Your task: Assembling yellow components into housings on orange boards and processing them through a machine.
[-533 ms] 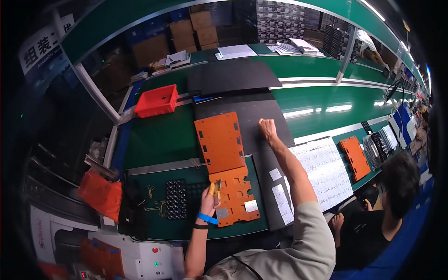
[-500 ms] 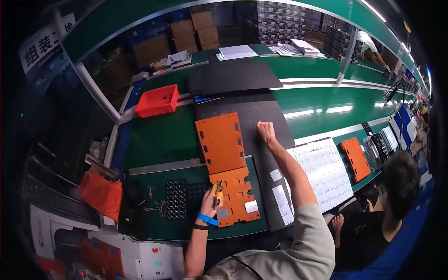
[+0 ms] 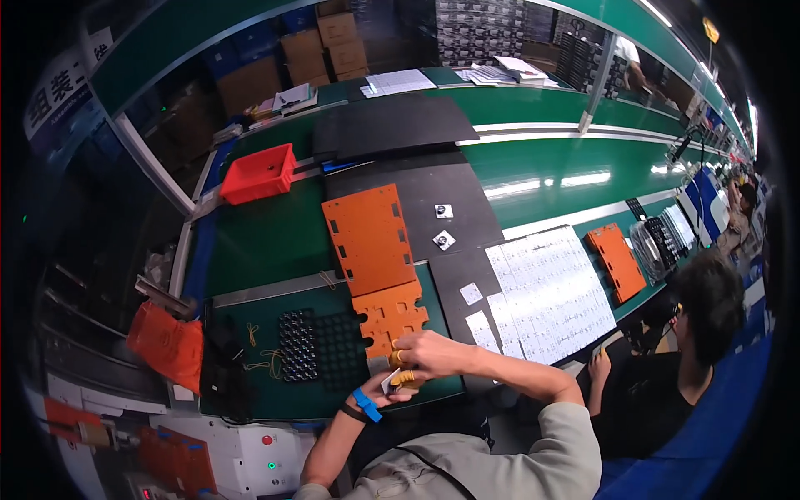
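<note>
My left hand (image 3: 385, 393), with a blue wristband and yellow finger covers, holds a small white square board (image 3: 388, 382) near the front edge of the bench. Just above it is my right hand (image 3: 423, 355), palm down, its fingers bent together; whatever they grip is hidden. Both hands cover the near end of an orange fixture with cutouts (image 3: 392, 312). A flat orange plate (image 3: 367, 237) extends beyond it. Two white square boards with round black parts lie on the black mat, one farther (image 3: 443, 212) and one nearer (image 3: 444, 241).
A black tray of small round parts (image 3: 297, 346) stands left of the fixture. White board sheets (image 3: 550, 292) lie to the right, near another orange plate (image 3: 616, 261). A red bin (image 3: 258, 173) sits at the far left. A co-worker (image 3: 675, 367) sits at my right.
My right hand has drawn back from the black mat to my left hand, uncovering the two boards there. My left hand has come nearer to me. The whole view has shifted slightly.
</note>
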Demonstrator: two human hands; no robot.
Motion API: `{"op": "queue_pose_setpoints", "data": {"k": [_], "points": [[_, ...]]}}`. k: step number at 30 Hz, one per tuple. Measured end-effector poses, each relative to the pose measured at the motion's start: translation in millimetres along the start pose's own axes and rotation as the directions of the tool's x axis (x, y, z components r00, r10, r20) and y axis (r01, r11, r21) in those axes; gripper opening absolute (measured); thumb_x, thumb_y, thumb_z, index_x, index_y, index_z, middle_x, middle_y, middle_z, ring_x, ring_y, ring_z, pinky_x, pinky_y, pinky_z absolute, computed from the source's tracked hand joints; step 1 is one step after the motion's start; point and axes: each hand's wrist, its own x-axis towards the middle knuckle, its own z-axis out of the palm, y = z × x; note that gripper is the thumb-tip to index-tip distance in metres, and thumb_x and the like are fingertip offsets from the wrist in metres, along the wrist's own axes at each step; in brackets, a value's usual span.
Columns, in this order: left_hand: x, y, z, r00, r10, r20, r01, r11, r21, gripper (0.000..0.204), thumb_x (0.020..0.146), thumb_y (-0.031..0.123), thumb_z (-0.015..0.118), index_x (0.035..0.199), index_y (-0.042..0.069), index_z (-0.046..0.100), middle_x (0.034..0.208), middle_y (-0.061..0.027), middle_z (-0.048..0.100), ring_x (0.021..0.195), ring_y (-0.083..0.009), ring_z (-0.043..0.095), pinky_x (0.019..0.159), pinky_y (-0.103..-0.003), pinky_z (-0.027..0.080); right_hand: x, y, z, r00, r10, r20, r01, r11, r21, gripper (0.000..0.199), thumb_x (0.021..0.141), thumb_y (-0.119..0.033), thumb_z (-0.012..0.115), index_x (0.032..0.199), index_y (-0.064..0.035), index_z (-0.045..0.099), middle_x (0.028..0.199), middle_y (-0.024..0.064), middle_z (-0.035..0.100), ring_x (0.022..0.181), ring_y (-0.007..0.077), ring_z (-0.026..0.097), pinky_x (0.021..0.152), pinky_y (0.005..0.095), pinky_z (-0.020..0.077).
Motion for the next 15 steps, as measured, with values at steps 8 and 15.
{"op": "queue_pose_setpoints", "data": {"k": [8, 15], "points": [[3.6, -24.6, 22.1, 0.977, -0.213, -0.017, 0.213, 0.977, -0.022, 0.047, 0.105, 0.041, 0.04, 0.125, 0.0, 0.052, 0.082, -0.0031, 0.045, 0.054, -0.0082, 0.036, 0.043, -0.02, 0.03, -28.5, -2.4, 8.0, 0.999, -0.03, -0.013, 0.032, 0.992, 0.119, 0.021, 0.087, -0.019, 0.067, 0.085, 0.0004, 0.06, 0.077, 0.0166, 0.062, 0.071, 0.037, 0.062, 0.061, 0.0439, 0.0492], [-38.2, -25.7, 56.7, 0.798, 0.435, -0.418, -0.122, 0.795, 0.594, 0.035, 0.108, 0.034, 0.041, 0.102, 0.006, 0.059, 0.071, -0.0004, 0.052, 0.047, -0.0079, 0.04, 0.041, -0.021, 0.031, -33.8, 143.6, -54.7, 0.513, 0.722, -0.465, -0.409, 0.681, 0.607, 0.024, 0.094, -0.018, 0.066, 0.096, 0.0054, 0.069, 0.072, 0.0048, 0.066, 0.063, 0.011, 0.06, 0.055, 0.0324, 0.0478]]}}
